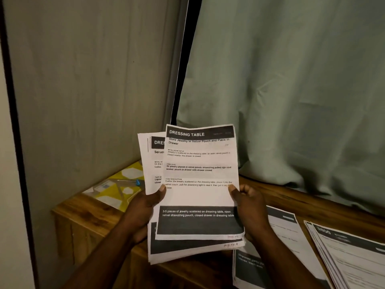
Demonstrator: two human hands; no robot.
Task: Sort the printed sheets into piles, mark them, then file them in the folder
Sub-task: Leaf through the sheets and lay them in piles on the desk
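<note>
I hold a stack of printed sheets (198, 197) upright above the wooden table (312, 201). The top sheet (201, 163) is headed "DRESSING TABLE" and is shifted right off the sheets behind it. My left hand (145, 207) grips the stack's left edge, thumb on the front. My right hand (248, 203) pinches the top sheet's right edge with thumb in front. One sheet (285, 232) lies flat on the table to the right, and a fanned pile of sheets (350, 257) lies at the far right.
A yellow patterned folder (116, 190) lies at the table's far left corner with a blue-handled tool (133, 182) on it. A grey-green curtain (291, 90) hangs behind the table; a wall panel (83, 101) stands on the left.
</note>
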